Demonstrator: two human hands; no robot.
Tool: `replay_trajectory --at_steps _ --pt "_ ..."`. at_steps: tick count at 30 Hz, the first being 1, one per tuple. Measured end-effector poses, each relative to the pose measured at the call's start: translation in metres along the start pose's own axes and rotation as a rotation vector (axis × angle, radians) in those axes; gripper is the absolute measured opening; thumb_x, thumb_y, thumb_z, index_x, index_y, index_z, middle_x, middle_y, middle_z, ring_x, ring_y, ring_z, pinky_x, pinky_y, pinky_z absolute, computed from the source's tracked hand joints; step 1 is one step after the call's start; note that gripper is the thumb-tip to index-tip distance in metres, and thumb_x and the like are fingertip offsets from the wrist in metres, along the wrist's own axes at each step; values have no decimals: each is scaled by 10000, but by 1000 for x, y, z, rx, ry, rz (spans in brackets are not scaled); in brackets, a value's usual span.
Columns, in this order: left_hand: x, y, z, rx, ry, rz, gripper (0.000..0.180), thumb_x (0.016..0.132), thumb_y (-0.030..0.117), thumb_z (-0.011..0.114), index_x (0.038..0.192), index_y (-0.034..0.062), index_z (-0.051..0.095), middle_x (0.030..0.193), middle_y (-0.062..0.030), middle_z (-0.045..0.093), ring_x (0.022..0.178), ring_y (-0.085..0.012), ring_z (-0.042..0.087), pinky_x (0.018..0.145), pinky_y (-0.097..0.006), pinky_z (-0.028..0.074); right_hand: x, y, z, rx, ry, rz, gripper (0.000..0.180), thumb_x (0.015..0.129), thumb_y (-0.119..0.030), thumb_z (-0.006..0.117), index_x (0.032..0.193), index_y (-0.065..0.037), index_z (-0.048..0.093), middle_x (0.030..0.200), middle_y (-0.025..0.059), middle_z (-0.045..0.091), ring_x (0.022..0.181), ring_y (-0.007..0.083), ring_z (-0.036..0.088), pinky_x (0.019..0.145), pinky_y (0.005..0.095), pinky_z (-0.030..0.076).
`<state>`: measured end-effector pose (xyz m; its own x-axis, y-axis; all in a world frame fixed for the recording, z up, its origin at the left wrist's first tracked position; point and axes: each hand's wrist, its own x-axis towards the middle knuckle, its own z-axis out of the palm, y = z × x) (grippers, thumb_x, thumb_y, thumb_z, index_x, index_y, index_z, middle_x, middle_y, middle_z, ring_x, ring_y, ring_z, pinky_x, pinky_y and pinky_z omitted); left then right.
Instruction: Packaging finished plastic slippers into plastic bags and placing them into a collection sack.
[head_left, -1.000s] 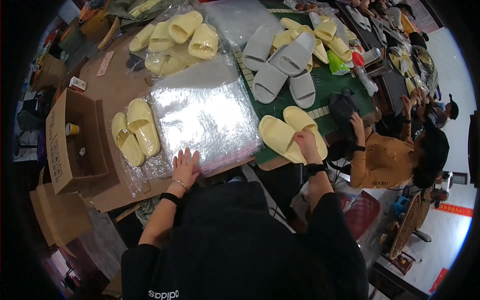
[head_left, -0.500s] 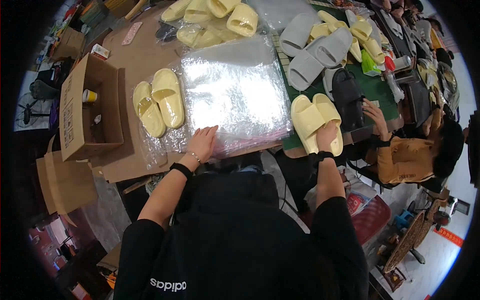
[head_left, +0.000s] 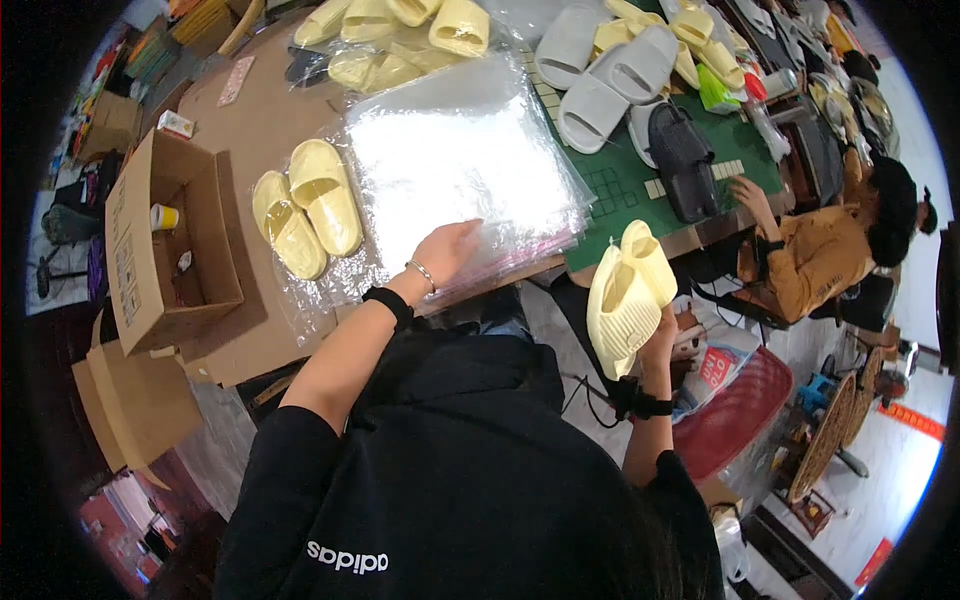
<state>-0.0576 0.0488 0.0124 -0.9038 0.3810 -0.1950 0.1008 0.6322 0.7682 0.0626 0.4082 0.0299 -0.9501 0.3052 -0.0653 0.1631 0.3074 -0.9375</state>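
Yellow slippers [head_left: 632, 300] in right hand [head_left: 657, 342], near clear bags [head_left: 450, 150], green mat [head_left: 615, 222], black slipper [head_left: 686, 165]

Pale yellow ridged slippers [head_left: 630, 312], paired, sit tilted in the right grip [head_left: 658, 345]. Glossy clear plastic bags [head_left: 450, 160] lie stacked beneath the left grip [head_left: 447, 252].

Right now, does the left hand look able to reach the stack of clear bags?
Probably yes: the left hand is over the near part of the stack of clear bags, with nothing seen between.
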Motion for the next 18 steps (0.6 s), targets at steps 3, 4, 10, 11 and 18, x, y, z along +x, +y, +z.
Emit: replay_trajectory --at_steps 3,4,10,11,18 --pt "-4 6 12 461 -271 23 540 843 518 411 1322 271 368 1407 -170 226 1282 -424 179 1042 -482 185 -24 1 2 -1 33 67 398 753 -68 646 1123 -1 516 1092 88 562 1001 169 533 855 272 406" --pt "-4 6 13 460 -280 33 540 843 518 411 1322 271 368 1407 -170 226 1282 -424 179 1042 -482 185 -30 1 3 17 57 87 389 757 -70 641 1120 -2 519 1084 85 566 995 170 536 851 272 408" --pt "-8 4 18 672 -475 93 503 848 540 373 1317 359 347 1453 -145 47 1286 -487 23 1039 -549 96 -62 -15 15 -39 66 109 407 743 -101 649 1120 -12 522 1069 105 575 981 224 549 841 304 411" --pt "-8 -9 25 711 -429 88 491 867 492 371 1331 340 323 1452 -142 56 1292 -472 34 1042 -539 107 -62 -19 18 -43 63 108 407 743 -101 649 1120 -12 522 1069 105 575 981 224 549 841 304 411" --pt "-5 -24 29 624 -221 113 575 879 296 435 1369 90 214 1449 -95 120 1329 -299 126 1061 -436 182 -54 -38 39 -429 -123 -152 342 724 -96 636 1041 8 560 1020 154 578 993 297 526 845 339 404"
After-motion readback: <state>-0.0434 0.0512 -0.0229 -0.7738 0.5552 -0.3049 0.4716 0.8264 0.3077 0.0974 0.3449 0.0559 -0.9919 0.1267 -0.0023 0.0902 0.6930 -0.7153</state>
